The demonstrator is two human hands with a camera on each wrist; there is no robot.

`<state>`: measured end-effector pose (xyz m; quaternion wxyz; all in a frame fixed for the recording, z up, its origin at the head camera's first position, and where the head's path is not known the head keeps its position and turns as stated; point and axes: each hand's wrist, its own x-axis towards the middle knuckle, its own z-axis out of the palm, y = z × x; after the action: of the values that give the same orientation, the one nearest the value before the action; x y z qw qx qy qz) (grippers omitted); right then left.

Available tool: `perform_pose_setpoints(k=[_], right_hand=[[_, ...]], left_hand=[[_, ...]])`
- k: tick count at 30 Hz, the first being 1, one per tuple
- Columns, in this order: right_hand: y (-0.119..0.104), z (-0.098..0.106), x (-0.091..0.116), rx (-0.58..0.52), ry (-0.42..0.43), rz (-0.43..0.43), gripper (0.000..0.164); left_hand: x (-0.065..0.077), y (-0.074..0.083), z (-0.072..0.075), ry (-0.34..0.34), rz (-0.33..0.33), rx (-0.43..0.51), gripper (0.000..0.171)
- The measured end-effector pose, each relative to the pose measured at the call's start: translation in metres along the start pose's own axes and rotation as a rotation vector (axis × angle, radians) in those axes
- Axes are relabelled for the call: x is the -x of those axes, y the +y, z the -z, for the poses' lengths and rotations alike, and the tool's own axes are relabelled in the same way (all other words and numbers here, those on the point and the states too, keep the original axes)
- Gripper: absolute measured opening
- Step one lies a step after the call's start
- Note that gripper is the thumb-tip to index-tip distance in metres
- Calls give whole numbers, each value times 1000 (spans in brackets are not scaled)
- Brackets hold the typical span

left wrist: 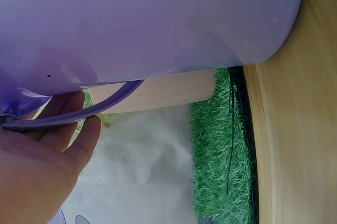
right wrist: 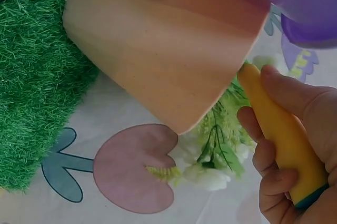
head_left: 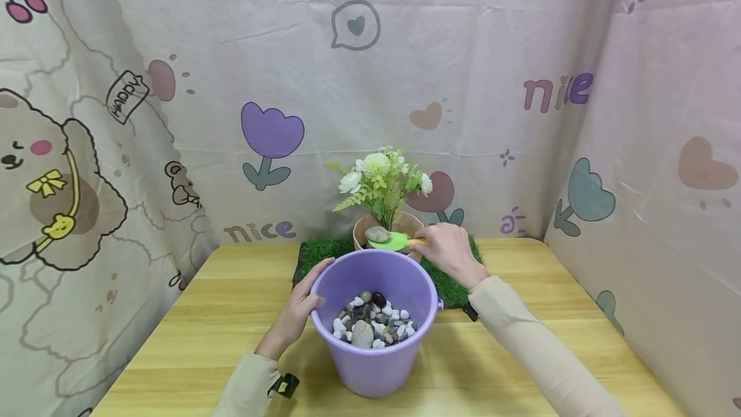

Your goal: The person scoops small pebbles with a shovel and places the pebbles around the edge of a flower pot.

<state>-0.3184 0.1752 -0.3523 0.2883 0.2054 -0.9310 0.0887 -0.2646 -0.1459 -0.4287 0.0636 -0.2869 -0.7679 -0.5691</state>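
A purple bucket (head_left: 376, 369) stands on the table, with mixed pebbles (head_left: 376, 322) at its bottom. My left hand (head_left: 296, 314) grips its rim on the left side, fingers by the bucket's handle (left wrist: 113, 98). Beyond the bucket, my right hand (head_left: 450, 251) holds a small trowel (head_left: 395, 242) by its yellow handle (right wrist: 284, 134). On the green blade rests a grey stone (head_left: 378, 233), over the mouth of a peach flowerpot (right wrist: 163, 45). White and green flowers (head_left: 379, 179) rise from that pot. The bucket hides the pot's lower part in the head view.
Under the flowerpot lies a green artificial grass mat (head_left: 457, 285). The wooden table (head_left: 231, 327) reaches back to a printed cloth (head_left: 359, 95), which also hangs at both sides.
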Motion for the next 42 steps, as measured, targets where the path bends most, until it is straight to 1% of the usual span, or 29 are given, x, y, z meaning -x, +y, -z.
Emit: perform_pose_setpoints(k=[6,13,23,29,35,40,42], right_hand=[[-5,-3,-12,-14,-39,49,13],[-10,1,-22,-6,-119,47,13],[-10,3,-27,-4,-175,31,14],[-12,4,-28,10,-172,33,14],[-15,6,-28,26,-168,8,20],[-14,8,-25,59,-162,38,24],[-13,11,-23,65,-146,49,21]], left_hand=[[0,1,0,5,-1,-1,74],[0,1,0,7,6,-12,73],[0,-1,-1,4,15,-15,73],[0,-1,0,8,-3,-13,73],[0,-1,0,13,-4,-15,73],[0,-1,0,8,0,-12,73],[0,-1,0,6,-2,-9,73]])
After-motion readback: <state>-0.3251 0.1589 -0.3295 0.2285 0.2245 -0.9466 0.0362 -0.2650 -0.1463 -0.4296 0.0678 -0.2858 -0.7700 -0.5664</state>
